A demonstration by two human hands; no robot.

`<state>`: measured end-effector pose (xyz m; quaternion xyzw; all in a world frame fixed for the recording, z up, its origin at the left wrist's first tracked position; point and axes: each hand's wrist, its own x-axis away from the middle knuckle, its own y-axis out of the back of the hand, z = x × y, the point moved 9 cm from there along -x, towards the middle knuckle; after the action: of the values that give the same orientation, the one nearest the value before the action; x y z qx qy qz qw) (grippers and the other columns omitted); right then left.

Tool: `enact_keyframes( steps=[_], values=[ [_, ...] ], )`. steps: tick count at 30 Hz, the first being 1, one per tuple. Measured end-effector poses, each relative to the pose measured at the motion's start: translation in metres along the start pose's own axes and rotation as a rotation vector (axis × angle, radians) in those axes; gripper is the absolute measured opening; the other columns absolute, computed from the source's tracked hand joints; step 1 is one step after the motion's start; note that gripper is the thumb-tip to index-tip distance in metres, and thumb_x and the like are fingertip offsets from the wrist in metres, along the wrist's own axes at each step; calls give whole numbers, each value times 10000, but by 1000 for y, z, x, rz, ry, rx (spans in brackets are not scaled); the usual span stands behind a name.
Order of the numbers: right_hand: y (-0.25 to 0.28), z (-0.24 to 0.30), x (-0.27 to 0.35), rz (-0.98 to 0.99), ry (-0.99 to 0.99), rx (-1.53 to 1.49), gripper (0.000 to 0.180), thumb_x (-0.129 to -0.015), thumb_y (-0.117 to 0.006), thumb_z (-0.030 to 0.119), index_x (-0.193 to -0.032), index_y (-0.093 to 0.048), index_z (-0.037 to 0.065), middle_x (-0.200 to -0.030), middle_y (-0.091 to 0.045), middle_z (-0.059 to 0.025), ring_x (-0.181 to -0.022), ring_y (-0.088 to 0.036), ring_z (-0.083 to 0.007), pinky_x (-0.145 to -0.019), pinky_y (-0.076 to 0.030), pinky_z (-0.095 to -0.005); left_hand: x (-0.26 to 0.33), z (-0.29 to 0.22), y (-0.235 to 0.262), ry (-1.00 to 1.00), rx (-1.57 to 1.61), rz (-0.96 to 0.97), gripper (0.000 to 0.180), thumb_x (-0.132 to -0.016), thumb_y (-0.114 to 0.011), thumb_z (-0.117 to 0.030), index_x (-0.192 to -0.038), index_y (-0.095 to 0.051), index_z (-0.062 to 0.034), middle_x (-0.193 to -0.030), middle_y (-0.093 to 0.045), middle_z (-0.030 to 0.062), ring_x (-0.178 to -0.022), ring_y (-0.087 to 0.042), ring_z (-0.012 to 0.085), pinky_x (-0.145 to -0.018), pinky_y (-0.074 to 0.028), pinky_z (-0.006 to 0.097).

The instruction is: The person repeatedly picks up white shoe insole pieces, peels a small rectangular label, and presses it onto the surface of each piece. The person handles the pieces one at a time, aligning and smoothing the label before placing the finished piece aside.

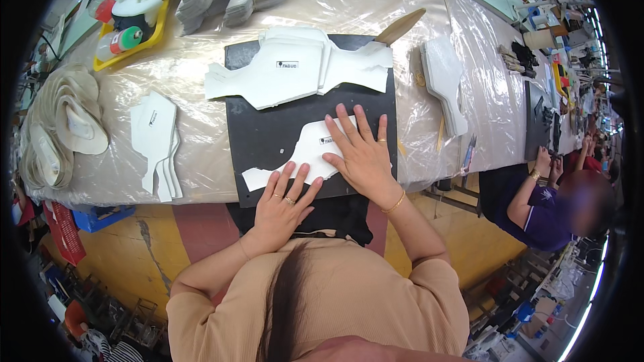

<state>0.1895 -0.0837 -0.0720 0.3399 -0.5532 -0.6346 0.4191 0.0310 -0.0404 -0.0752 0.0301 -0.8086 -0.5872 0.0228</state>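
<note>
A white cut piece with a small printed label (305, 143) lies flat on a black mat (268, 124) in front of me. My right hand (360, 153) rests on its right part, palm down with fingers spread. On its lower left edge lies my left hand (284, 202), fingers stretched out and a little apart. Beyond my hands, a stack of similar white pieces (288, 74) lies across the far part of the mat. A brown pointed wooden tool (401, 27) sticks out from behind that stack's right end.
More white pieces (153, 135) lie at the left, and another stack (443, 80) at the right. Farther left are layered beige sole-shaped pieces (80, 117) and a yellow tray (161, 27) holding a bottle. A box cutter (469, 154) lies near the right edge. A person (550, 201) works farther right.
</note>
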Motion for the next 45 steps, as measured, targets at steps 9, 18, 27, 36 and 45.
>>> enact_keyframes(
  steps=[9, 18, 27, 36, 45],
  values=[
    [17, -35, 19, -125, -238, -6, 796, -939, -537, 569, -1547, -357, 87, -1636, -281, -110, -1515, -211, -360, -1180, -52, -662, -3, -3, 1, -15, -43, -34, 784, -793, -782, -359, -1493, -448, -243, -1608, -291, 130, -1488, -245, 375, -1207, -211, 507],
    [2, -10, 40, 62, 10, -23, 765, -936, -489, 587, -1544, -377, 137, -1629, -312, -33, -1512, -248, -268, -1206, -55, -608, -4, -3, 5, -61, -109, -67, 669, -858, -722, -369, -1464, -482, -217, -1574, -353, 142, -1460, -295, 373, -1184, -234, 516],
    [19, -43, 29, -205, -306, -238, 708, -1003, -508, 453, -1540, -329, 27, -1634, -254, -169, -1520, -181, -384, -1186, -50, -648, -37, 45, 53, 322, 238, -245, 786, -710, -855, -360, -1328, -516, -11, -1176, -531, 145, -1049, -510, 326, -881, -405, 433],
    [28, -32, 23, -342, -304, -467, 532, -1043, -485, 347, -1486, -435, 58, -1613, -309, -156, -1515, -215, -361, -1213, -46, -583, -45, 54, 43, 441, 641, -178, 376, -828, -761, -81, -1136, -553, -25, -970, -617, 142, -911, -597, 280, -822, -466, 384],
    [21, -25, 23, -305, -275, -430, 427, -1041, -498, 337, -1369, -567, 73, -1555, -399, -144, -1483, -291, -354, -1209, -69, -594, 85, 187, 127, 898, 765, -884, 322, -920, -669, -25, -1219, -554, -48, -1014, -565, 6, -873, -524, 75, -772, -456, 217]
  ],
)
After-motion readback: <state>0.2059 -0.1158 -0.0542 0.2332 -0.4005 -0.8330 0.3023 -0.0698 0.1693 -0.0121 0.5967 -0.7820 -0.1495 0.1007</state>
